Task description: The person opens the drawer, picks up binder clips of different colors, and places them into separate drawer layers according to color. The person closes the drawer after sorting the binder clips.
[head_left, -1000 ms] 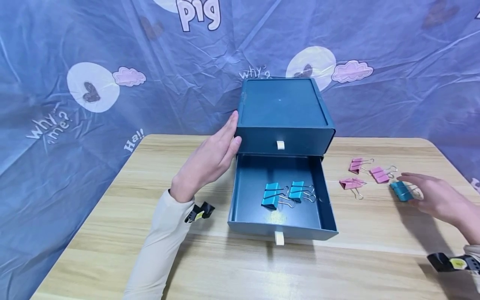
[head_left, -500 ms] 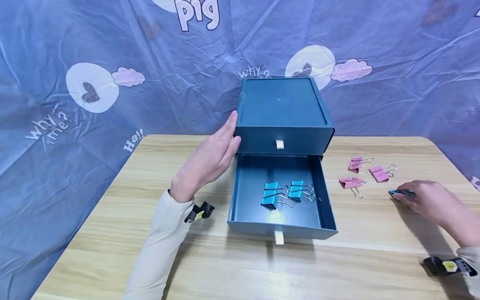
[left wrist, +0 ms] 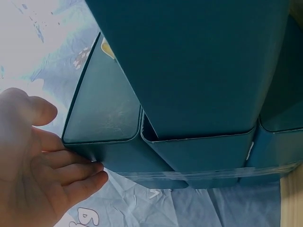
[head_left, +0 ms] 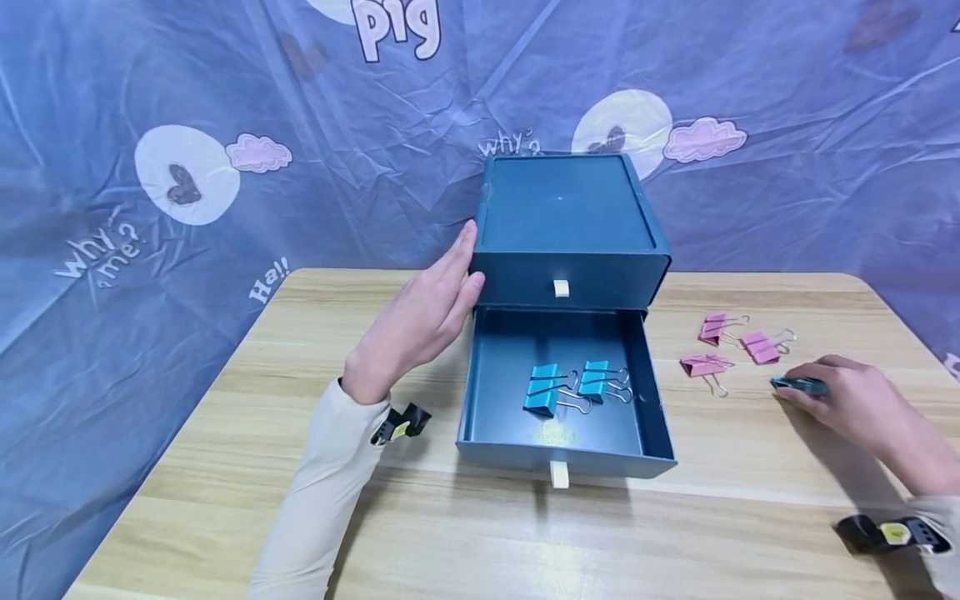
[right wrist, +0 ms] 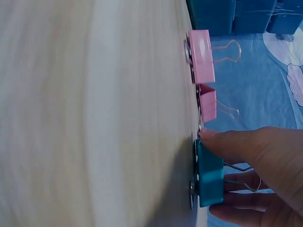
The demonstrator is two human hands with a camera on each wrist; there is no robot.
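Note:
My right hand [head_left: 862, 404] pinches a teal binder clip [head_left: 798, 386] between thumb and fingers, low over the table at the right. In the right wrist view the thumb lies at one end of the clip's teal body [right wrist: 210, 175], and its wire handles point toward the palm. My left hand [head_left: 420, 321] rests with straight fingers against the left side of a dark blue drawer unit [head_left: 570, 208]. Its lower drawer [head_left: 495, 400] is pulled out and holds two teal binder clips [head_left: 542, 390]. In the left wrist view the left fingers [left wrist: 80, 175] touch the unit's edge.
Several pink binder clips, one of them this near clip [head_left: 703, 365], lie on the wooden table [head_left: 300, 500] between the drawer and my right hand. The upper drawer [head_left: 525, 283] is closed. A blue printed cloth [head_left: 360, 167] hangs behind the table.
My right hand has closed its fingers on the teal binder clip, tipped it edge-on and drawn it slightly left. The left hand and the drawer have stayed in place.

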